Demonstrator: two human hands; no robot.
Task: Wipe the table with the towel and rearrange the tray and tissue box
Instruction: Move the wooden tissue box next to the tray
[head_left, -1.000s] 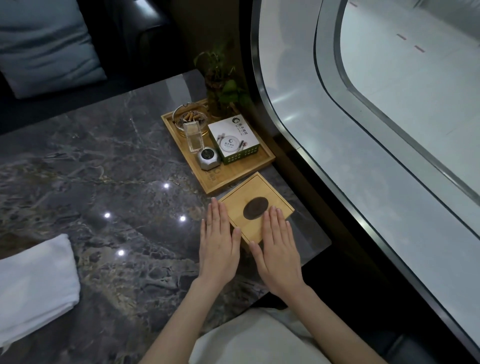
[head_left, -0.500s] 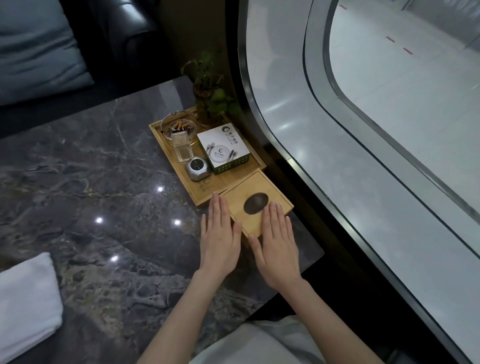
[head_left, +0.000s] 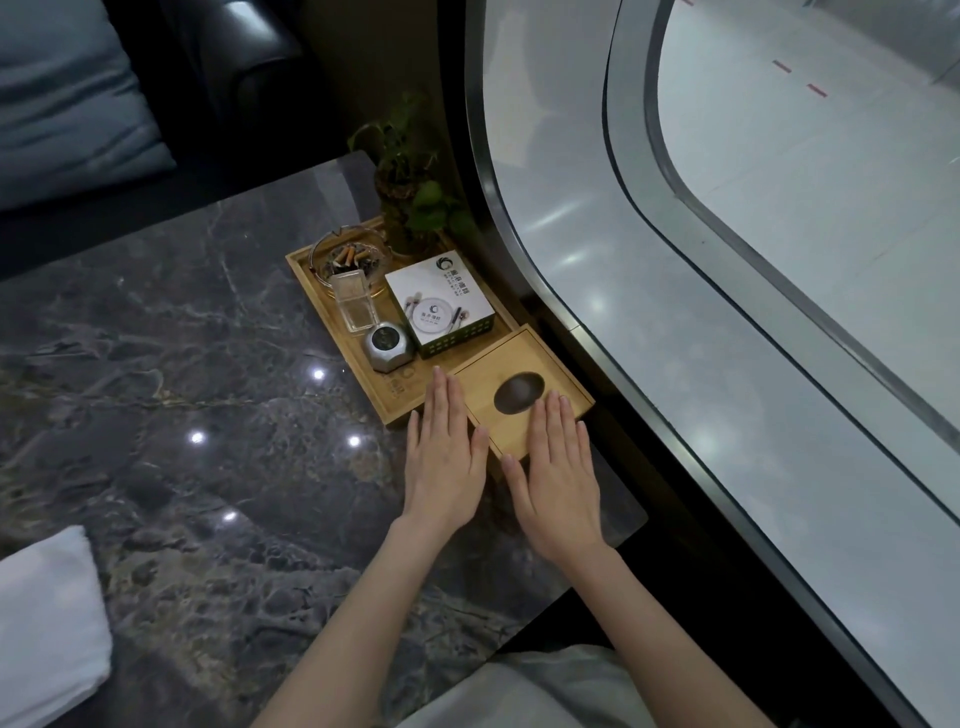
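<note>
The left hand (head_left: 444, 457) lies flat, fingers straight and close together, holding nothing; its fingertips reach the near corner of the tray (head_left: 400, 400), and its thumb side is pressed against the left edge of the tissue box (head_left: 519, 400). The right hand (head_left: 558, 483) is just beside it, also flat and spread, gripping nothing, with its fingers resting on the near part of the box's lid, short of the dark oval opening. The box sits between and ahead of the two hands, touching the tray's near end, close to the table's (head_left: 182, 364) right edge.

On the tray, beyond the left hand's fingertips, stands a small silver gadget (head_left: 388, 347). Farther on is a clear holder (head_left: 356, 306), then an ashtray (head_left: 349, 254) with cigarette butts. To the right of these, straight beyond the tissue box, is a white carton (head_left: 439, 299) with green print. A potted plant (head_left: 415, 202) stands at the tray's far end.

The towel (head_left: 47, 623), white and folded, lies well to the left of the left hand, at the table's near edge. A blue cushion (head_left: 67, 98) rests far beyond, past the table.
</note>
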